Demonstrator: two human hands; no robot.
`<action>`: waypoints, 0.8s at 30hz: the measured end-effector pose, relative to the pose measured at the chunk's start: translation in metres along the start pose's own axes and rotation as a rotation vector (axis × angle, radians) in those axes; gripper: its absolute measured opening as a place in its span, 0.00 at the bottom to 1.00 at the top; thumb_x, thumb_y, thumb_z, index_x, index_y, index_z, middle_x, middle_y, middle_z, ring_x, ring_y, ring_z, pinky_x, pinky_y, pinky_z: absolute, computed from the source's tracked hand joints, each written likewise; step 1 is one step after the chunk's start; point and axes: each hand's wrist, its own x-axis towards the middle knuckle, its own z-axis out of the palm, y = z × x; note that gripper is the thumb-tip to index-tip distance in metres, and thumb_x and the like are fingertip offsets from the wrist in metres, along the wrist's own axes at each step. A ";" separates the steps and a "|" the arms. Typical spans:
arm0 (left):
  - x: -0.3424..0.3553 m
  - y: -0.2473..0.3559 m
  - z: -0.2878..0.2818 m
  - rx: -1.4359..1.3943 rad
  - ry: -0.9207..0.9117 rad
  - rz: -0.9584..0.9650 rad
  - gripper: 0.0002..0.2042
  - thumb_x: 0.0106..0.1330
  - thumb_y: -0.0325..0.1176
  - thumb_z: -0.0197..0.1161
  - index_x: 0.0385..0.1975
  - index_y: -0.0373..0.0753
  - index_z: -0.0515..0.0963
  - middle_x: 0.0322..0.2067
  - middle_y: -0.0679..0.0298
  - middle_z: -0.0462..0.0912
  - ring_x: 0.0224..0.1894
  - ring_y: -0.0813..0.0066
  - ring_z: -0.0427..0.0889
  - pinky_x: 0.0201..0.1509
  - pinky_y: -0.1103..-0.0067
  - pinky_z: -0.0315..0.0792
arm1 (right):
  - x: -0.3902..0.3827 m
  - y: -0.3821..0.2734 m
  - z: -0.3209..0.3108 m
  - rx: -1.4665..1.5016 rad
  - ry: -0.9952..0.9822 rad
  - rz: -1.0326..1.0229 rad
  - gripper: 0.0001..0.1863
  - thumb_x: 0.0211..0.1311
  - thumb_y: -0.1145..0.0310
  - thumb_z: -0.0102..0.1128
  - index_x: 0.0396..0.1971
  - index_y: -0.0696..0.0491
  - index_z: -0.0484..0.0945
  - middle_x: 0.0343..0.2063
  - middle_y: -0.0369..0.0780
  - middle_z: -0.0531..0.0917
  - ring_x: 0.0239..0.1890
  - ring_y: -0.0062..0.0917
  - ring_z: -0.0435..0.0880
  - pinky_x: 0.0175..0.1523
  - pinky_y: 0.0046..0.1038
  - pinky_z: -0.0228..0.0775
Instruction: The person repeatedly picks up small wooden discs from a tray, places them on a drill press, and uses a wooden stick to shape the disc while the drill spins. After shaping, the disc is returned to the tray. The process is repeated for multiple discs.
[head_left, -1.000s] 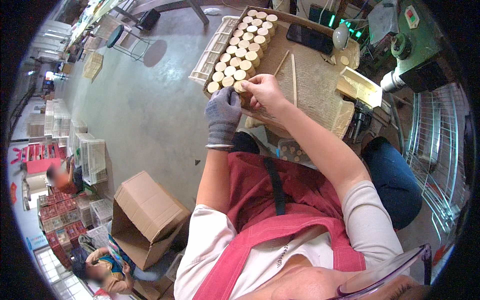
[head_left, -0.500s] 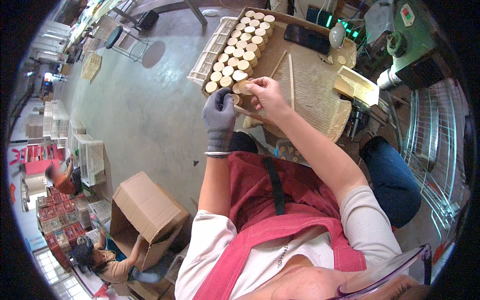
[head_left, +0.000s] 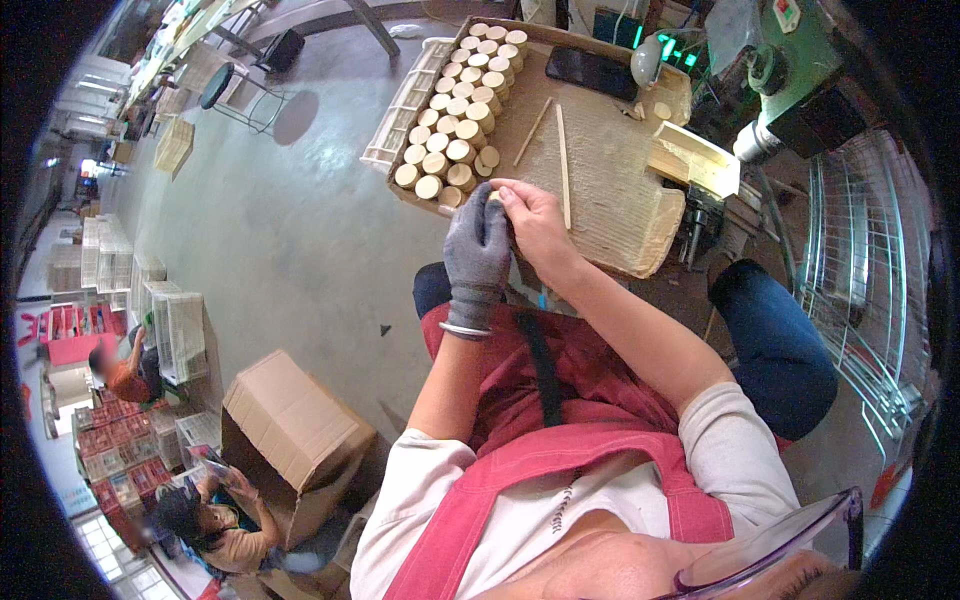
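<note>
Just beyond my hands, rows of pale round wooden blocks [head_left: 460, 145] stand along the left side of a worn cardboard tray [head_left: 620, 220]. My left hand [head_left: 475, 250], in a grey knit glove, is closed against my right hand near the tray's front edge. My bare right hand [head_left: 535, 230] has its thumb and fingertips pressed on a small wooden disc [head_left: 496, 197], mostly hidden between both hands. Two thin wooden strips [head_left: 562, 170] lie in the tray, with a black phone [head_left: 580, 72] at its back.
A green machine [head_left: 790, 70] and a small wooden box [head_left: 690, 165] are at right, beside wire racks [head_left: 860, 290]. At lower left are a cardboard box [head_left: 290, 420], stacked crates [head_left: 175, 330] and two other people [head_left: 230, 530], [head_left: 135, 375]. A stool [head_left: 230, 90] stands behind.
Both my hands have moved down and right, away from the block rows, bringing a disc out with them. The lower co-worker has reached toward the cardboard box and now holds something small.
</note>
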 end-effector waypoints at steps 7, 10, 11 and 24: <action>-0.002 0.038 0.025 0.060 -0.230 0.230 0.17 0.70 0.31 0.54 0.56 0.31 0.75 0.40 0.48 0.80 0.42 0.54 0.80 0.46 0.69 0.74 | -0.023 -0.021 -0.055 -0.381 0.138 -0.242 0.18 0.70 0.67 0.52 0.52 0.64 0.77 0.43 0.48 0.81 0.50 0.36 0.79 0.59 0.30 0.67; 0.000 0.054 0.053 -0.146 -0.264 0.248 0.19 0.70 0.28 0.53 0.60 0.30 0.72 0.39 0.51 0.78 0.39 0.64 0.78 0.45 0.73 0.73 | -0.025 -0.040 -0.076 -0.286 0.175 -0.186 0.18 0.72 0.69 0.51 0.56 0.61 0.76 0.40 0.40 0.80 0.41 0.22 0.76 0.49 0.23 0.69; 0.004 0.061 0.057 -0.098 -0.275 0.298 0.19 0.69 0.27 0.53 0.59 0.32 0.73 0.34 0.58 0.79 0.31 0.74 0.77 0.36 0.78 0.73 | -0.029 -0.047 -0.082 -0.259 0.189 -0.205 0.18 0.71 0.69 0.52 0.57 0.60 0.76 0.38 0.40 0.78 0.38 0.23 0.75 0.46 0.24 0.69; -0.008 0.075 0.005 -0.600 -0.137 -0.173 0.17 0.70 0.32 0.54 0.55 0.33 0.77 0.24 0.69 0.77 0.15 0.87 0.65 0.17 0.87 0.58 | 0.008 -0.035 -0.093 -1.383 -0.094 0.023 0.22 0.58 0.49 0.62 0.39 0.55 0.82 0.38 0.49 0.86 0.41 0.42 0.87 0.44 0.43 0.79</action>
